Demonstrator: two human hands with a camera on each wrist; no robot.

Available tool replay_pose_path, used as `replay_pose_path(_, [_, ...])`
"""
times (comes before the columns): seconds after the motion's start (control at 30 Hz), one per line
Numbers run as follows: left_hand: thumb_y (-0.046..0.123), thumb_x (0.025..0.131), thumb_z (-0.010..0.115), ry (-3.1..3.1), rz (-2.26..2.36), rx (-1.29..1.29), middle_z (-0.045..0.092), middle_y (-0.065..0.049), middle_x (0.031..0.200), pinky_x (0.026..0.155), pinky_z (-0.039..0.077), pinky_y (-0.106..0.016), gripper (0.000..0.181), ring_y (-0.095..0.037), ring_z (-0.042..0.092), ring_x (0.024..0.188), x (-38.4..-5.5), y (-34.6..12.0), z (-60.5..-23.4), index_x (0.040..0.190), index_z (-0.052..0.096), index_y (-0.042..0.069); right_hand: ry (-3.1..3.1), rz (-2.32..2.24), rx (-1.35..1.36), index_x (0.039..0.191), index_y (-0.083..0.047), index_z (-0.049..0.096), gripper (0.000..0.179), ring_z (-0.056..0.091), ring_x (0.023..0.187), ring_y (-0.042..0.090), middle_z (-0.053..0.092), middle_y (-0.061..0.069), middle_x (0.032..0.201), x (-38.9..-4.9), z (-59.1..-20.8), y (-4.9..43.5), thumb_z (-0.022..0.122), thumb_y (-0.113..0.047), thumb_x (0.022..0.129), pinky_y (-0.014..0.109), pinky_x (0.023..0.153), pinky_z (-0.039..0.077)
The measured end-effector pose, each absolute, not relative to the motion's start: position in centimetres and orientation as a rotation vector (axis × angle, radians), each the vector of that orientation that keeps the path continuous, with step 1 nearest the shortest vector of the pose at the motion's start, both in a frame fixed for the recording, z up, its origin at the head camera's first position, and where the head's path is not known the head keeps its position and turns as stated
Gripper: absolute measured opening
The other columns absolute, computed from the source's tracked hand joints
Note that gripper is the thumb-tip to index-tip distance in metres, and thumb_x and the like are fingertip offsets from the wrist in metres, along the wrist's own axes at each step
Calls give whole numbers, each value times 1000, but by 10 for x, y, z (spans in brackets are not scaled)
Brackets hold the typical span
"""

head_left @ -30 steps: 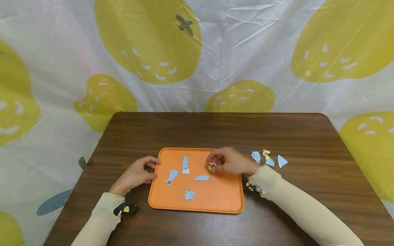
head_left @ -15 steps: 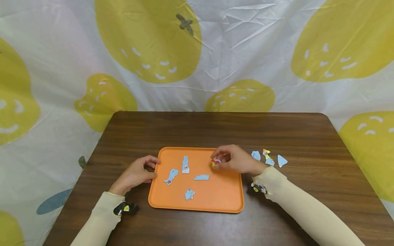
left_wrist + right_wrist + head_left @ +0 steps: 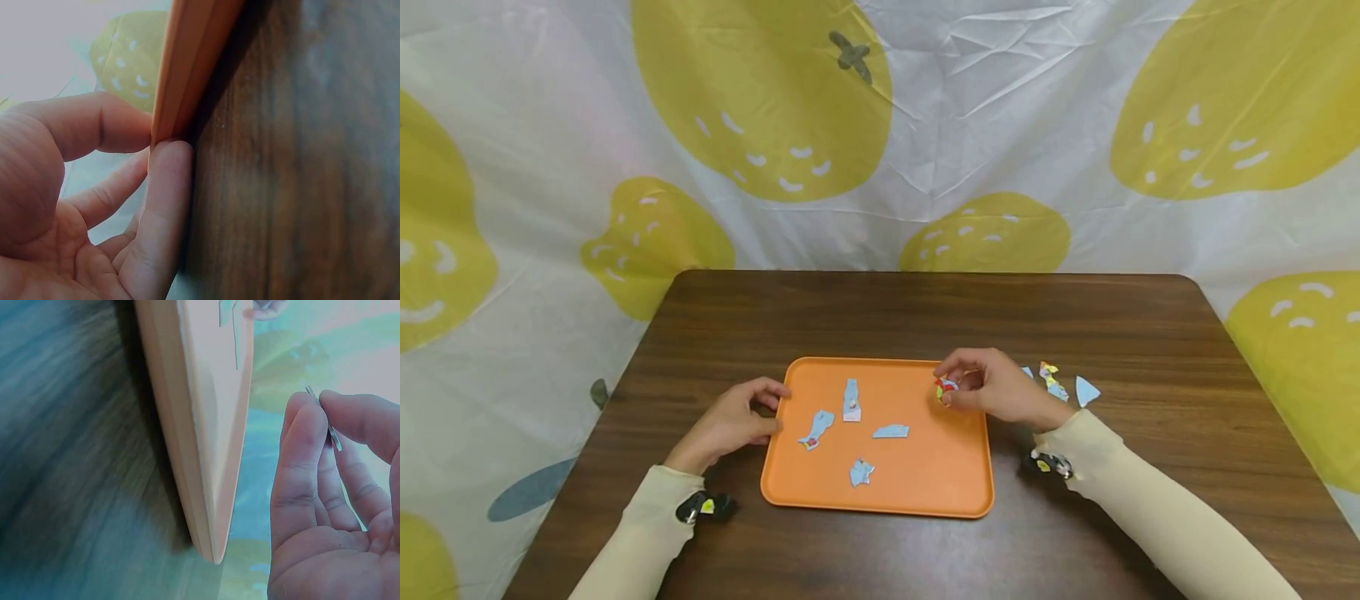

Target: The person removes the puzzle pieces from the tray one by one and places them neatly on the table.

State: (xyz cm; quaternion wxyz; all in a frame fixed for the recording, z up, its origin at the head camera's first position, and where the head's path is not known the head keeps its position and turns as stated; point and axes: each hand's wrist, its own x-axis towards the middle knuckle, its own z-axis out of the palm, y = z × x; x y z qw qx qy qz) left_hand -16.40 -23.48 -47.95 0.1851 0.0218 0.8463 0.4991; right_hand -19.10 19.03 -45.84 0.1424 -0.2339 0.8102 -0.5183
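My right hand (image 3: 1000, 387) pinches a small red, green and blue puzzle piece (image 3: 944, 390) between thumb and fingers, above the right part of an orange tray (image 3: 925, 483). In the right wrist view, that puzzle piece (image 3: 333, 434) shows edge-on as a thin, stiff sliver. At the tray's left edge, my left hand (image 3: 730, 423) holds the rim with thumb and fingers; the left wrist view shows them touching the rim (image 3: 187, 75). Several flat, irregular light-blue pieces lie apart on the tray, among them a long upright one (image 3: 851, 400) and a short wide one (image 3: 891, 432).
Right of the tray, on the brown wooden table (image 3: 880, 312), lie a yellow and blue piece (image 3: 1052, 382), a triangular blue piece (image 3: 1087, 391) and a blue piece partly hidden by my right hand. A fruit-print cloth (image 3: 917, 150) hangs behind the table.
My right hand has moved right and slightly away from me, carrying the puzzle piece toward the tray's right side. It now partly covers one loose blue piece. My left hand stays put.
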Motion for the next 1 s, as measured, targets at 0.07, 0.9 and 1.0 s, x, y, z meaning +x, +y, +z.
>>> replay_pose_path(0.07, [4,88,78,2383,1406,63,60,-17,118,71,62,-36,44,-22,65,86,-164,-234,-479,131,68,10,2361,-1492,-667,116,-3,74,34,68,74,16,70,11,93,-189,-457,194,87,-7,85,24,67,55])
replay_pose_path(0.9, [0,87,77,2383,1418,61,60,-18,119,71,63,-36,45,-23,66,90,-165,-235,-482,130,68,9,2361,-1643,-538,120,3,69,31,74,75,33,75,15,95,-175,-447,247,79,-3,91,38,67,64])
replay_pose_path(1.0, [1,87,78,2381,1414,63,61,-18,119,72,63,-36,45,-23,67,89,-165,-235,-482,130,68,9,2361,-1659,-520,121,6,67,33,76,78,33,74,15,97,-172,-446,256,78,0,91,42,70,65])
